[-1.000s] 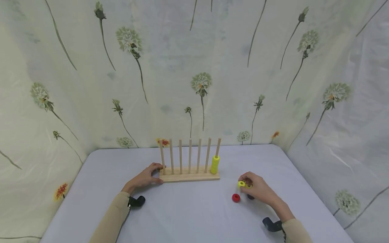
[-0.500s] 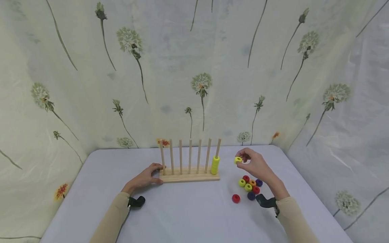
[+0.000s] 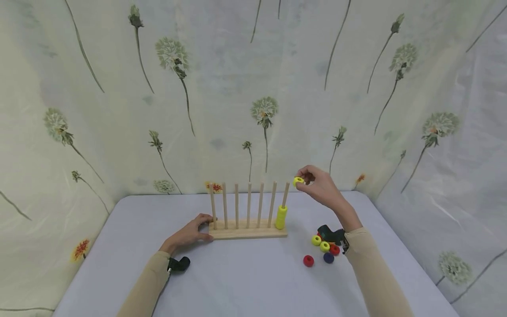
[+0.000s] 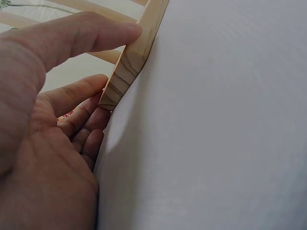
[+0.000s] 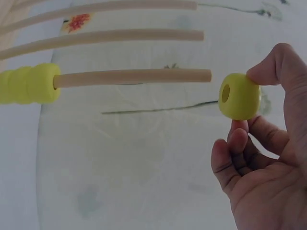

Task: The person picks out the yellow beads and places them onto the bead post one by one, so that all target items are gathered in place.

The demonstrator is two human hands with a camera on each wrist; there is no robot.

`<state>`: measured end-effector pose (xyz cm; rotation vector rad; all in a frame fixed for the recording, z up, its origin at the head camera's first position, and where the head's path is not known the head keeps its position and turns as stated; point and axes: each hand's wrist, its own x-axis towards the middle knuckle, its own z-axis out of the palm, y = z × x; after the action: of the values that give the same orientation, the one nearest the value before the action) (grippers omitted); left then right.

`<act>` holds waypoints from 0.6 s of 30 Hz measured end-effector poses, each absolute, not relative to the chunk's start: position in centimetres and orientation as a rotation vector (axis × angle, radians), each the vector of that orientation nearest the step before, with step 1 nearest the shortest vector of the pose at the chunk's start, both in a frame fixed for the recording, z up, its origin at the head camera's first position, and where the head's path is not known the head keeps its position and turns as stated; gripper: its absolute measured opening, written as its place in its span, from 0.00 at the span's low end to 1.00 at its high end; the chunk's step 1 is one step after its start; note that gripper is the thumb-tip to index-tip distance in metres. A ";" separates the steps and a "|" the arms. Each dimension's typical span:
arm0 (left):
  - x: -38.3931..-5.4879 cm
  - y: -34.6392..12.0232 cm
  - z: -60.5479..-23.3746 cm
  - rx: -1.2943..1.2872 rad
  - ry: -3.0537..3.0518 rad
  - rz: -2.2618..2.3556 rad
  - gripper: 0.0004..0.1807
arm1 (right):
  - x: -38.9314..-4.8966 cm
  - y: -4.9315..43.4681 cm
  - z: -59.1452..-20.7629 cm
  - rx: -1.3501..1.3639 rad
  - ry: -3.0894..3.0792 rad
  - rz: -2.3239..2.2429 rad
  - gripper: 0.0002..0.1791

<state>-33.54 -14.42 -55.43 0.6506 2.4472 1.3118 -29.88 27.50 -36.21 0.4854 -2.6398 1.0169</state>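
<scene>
A wooden peg rack with a row of upright pegs stands on the table. My left hand grips its left end, thumb at the front edge and fingers at the back, as the left wrist view shows against the base. Yellow beads are stacked low on the rightmost peg. My right hand pinches one yellow bead between thumb and fingertips. That bead is just off the tip of the rightmost peg, its hole facing the peg in the right wrist view.
Loose beads lie right of the rack: yellow ones, red ones and a dark blue one, partly hidden by the right wrist camera. A single red bead lies nearer the front. A flowered curtain hangs behind the white table.
My right hand has picked a yellow bead from the loose group and lifted it up and left to the top of the rightmost peg. The left hand has stayed on the rack.
</scene>
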 end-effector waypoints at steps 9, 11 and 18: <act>-33.7 -14.3 -55.5 0.660 2.453 1.306 0.37 | -31.2 26.1 -35.1 0.529 -2.680 1.006 0.12; -33.7 -14.3 -55.5 0.653 2.455 1.302 0.37 | -31.3 25.9 -35.0 0.533 -2.701 0.999 0.13; -33.6 -14.3 -55.5 0.660 2.454 1.305 0.37 | -31.6 25.5 -35.2 0.575 -2.726 0.967 0.13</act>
<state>-33.62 -14.28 -55.46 0.6601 2.4540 1.3048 -31.56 25.50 -35.22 0.5745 -2.7263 0.9672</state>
